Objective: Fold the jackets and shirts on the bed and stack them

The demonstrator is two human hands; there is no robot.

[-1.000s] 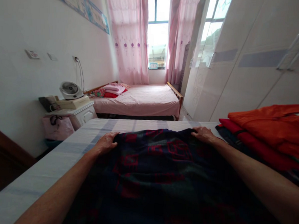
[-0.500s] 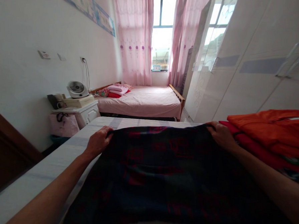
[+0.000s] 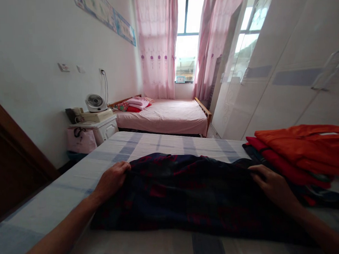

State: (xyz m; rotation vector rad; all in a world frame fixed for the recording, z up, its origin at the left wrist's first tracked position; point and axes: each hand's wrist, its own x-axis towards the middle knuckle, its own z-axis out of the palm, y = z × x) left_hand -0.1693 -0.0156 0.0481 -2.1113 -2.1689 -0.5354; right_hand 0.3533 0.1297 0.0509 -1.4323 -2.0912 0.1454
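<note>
A dark garment [image 3: 184, 194] with red printed patterns lies across the near bed, its far edge bunched and slightly raised. My left hand [image 3: 115, 177] pinches its upper left corner, fingers closed on the cloth. Gripping the upper right side is my right hand [image 3: 269, 180], thumb and fingers closed on the fabric. Whether it is a shirt or another kind of garment cannot be told. Just beyond my right hand sits a pile of folded clothes, with an orange garment [image 3: 304, 146] on top and a red one [image 3: 285, 162] beneath.
Under the garment is a bed with a white and blue checked sheet [image 3: 76, 185]. A pink bed [image 3: 169, 113] stands by the window. At left are a white nightstand [image 3: 105, 130], a small fan [image 3: 96, 102] and a pink bag [image 3: 82, 139]. A white wardrobe [image 3: 270, 99] lines the right.
Both hands have come down and slightly nearer with the garment. Its cloth, stretched taut before, now lies lower and wrinkled on the sheet. The view has shifted a little left.
</note>
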